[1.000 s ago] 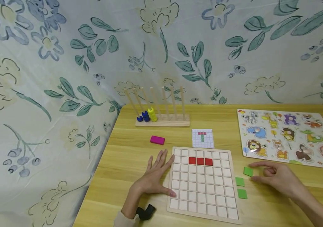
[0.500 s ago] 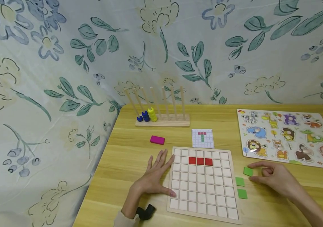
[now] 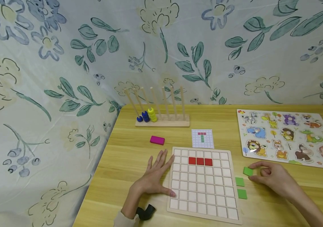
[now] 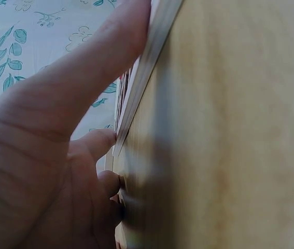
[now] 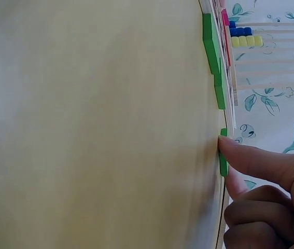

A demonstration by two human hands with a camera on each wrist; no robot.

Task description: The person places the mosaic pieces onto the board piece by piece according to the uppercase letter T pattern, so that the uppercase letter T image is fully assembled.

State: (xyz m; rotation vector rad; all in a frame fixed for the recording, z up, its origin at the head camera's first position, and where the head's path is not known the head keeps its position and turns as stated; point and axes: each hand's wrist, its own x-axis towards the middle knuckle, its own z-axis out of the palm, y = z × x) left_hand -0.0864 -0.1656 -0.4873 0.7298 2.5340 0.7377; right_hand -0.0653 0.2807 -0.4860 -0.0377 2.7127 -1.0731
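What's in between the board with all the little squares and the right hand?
The head view shows two green tiles beside the board, then a third tile that the right hand pinches.

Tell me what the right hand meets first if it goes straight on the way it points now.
With the green tile in its grip, the right hand would probably meet the board first, at its right edge, though it might brush the next tile; its height is unclear.
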